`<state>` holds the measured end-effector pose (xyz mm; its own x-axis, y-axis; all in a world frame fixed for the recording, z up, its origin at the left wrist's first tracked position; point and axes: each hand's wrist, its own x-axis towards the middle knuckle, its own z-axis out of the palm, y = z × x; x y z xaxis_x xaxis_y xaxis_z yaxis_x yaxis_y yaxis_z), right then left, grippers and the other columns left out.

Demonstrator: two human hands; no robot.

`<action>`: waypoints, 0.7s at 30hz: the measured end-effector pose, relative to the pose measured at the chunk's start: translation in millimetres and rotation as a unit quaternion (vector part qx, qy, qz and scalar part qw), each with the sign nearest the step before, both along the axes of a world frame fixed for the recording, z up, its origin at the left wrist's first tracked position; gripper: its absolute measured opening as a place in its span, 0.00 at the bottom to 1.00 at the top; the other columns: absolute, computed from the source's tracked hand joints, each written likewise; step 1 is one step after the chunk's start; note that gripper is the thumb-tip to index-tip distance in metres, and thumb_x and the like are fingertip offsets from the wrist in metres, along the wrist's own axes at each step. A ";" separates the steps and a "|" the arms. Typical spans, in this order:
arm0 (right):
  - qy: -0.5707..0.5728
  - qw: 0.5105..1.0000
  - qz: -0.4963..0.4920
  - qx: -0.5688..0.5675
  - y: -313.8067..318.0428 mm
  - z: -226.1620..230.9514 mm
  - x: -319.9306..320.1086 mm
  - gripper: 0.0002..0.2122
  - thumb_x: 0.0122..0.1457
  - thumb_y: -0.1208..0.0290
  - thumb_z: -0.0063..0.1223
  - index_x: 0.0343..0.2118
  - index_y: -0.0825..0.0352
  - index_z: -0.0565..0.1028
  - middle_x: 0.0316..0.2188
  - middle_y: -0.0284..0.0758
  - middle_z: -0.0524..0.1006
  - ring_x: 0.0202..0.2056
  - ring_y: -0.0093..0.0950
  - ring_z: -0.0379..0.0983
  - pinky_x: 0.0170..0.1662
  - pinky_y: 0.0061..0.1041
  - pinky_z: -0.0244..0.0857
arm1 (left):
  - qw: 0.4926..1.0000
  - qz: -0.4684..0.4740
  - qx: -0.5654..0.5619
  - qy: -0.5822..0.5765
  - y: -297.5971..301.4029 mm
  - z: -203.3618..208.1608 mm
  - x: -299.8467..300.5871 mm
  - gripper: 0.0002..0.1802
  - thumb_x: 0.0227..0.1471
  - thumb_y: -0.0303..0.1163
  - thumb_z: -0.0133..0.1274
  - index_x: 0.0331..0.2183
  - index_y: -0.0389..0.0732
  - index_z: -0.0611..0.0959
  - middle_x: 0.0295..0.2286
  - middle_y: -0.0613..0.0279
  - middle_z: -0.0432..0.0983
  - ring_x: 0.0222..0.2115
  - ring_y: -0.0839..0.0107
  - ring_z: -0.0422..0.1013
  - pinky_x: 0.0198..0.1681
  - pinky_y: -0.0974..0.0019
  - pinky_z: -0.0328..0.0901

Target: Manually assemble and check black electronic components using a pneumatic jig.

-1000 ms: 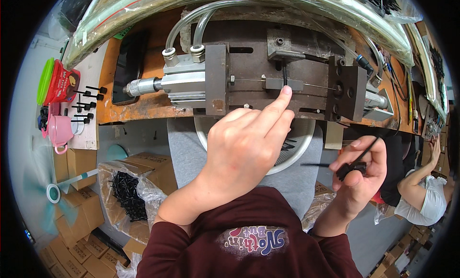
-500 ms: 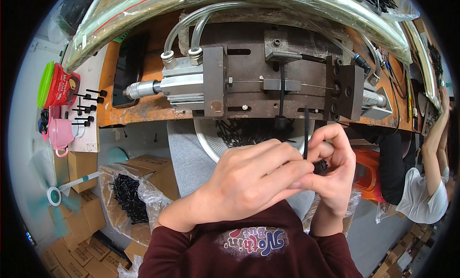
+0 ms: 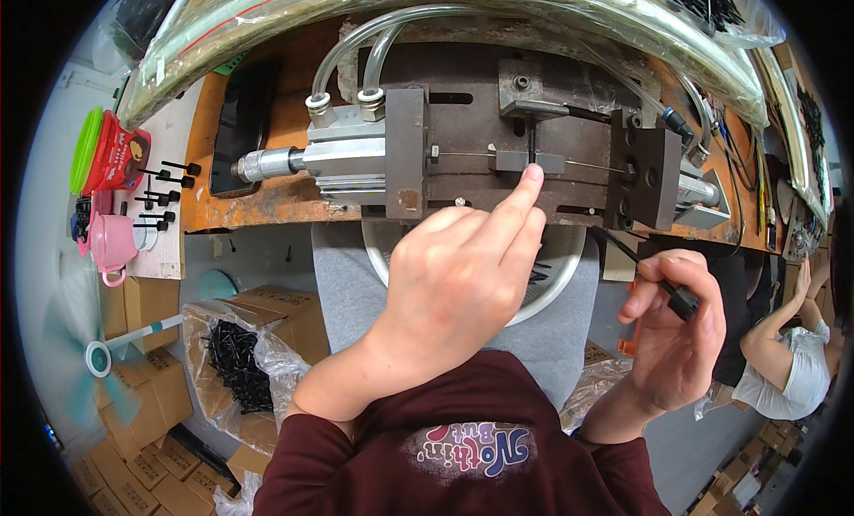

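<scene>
The index finger of my left hand (image 3: 467,271) is stretched out, its tip on a grey block (image 3: 509,162) in the middle of a dark metal fixture (image 3: 480,191). A thin black rod (image 3: 532,138) runs from the bracket above down to that fingertip; its near end is hidden under the hand. Off to the right, in front of the fixture, my right hand (image 3: 680,338) holds a black knobbed rod (image 3: 680,300) between thumb and fingers, its thin end pointing up and left.
A white basket (image 3: 569,280) of black rods sits on my lap. Clear hoses (image 3: 342,58) feed the metal cylinder (image 3: 347,160). Left are a phone (image 3: 242,129), loose knobbed rods (image 3: 160,196), a pink cup (image 3: 113,245) and a bagged carton of black parts (image 3: 240,369). Another person (image 3: 792,365) works at right.
My hands have parted. The left went up onto the block in the fixture; the right moved right and down with the knobbed rod. A dark rod now juts rightward from the bracket.
</scene>
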<state>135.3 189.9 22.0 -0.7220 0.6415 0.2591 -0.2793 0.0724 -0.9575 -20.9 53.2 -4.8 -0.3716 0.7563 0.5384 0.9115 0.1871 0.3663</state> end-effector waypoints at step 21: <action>-0.119 0.857 0.014 0.502 -7.0 -19.3 -43.2 0.14 0.43 0.82 0.67 0.36 0.71 0.79 0.48 0.46 0.78 0.38 0.35 0.80 0.39 0.26 0.74 | 0.979 -0.136 -0.046 -0.144 -42.6 11.6 5.0 0.15 0.38 0.36 0.70 0.30 0.40 0.85 0.36 0.62 0.83 0.20 0.70 0.74 0.23 0.71 0.66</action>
